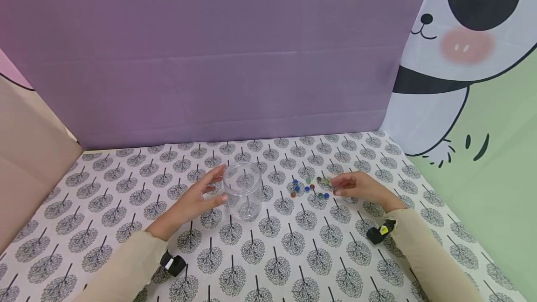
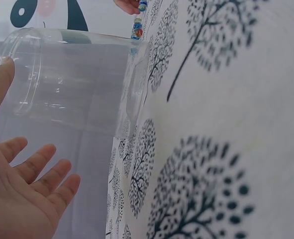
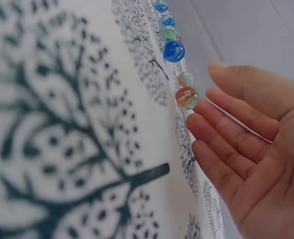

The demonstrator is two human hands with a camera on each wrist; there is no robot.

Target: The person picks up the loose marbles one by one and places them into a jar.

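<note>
A clear, round jar (image 1: 243, 191) stands upright on the patterned cloth, with its open mouth upward. My left hand (image 1: 200, 199) is at the jar's left side, fingers spread and relaxed; in the left wrist view the thumb is at the jar's rim and the other fingers are apart from it. Several glass marbles (image 1: 307, 189) lie scattered to the right of the jar. Beside them is my right hand (image 1: 360, 187), palm facing the marbles, fingers loosely extended. In the right wrist view, an orange-streaked marble (image 3: 187, 97) sits right by its fingertips, and a blue marble (image 3: 174, 51) lies farther off.
The table is covered by a white cloth (image 1: 274, 264) printed with dark trees. A purple backdrop (image 1: 235, 59) rises behind its far edge. On the right hangs a green panel (image 1: 495, 190) with a panda picture. Each wrist wears a small black camera.
</note>
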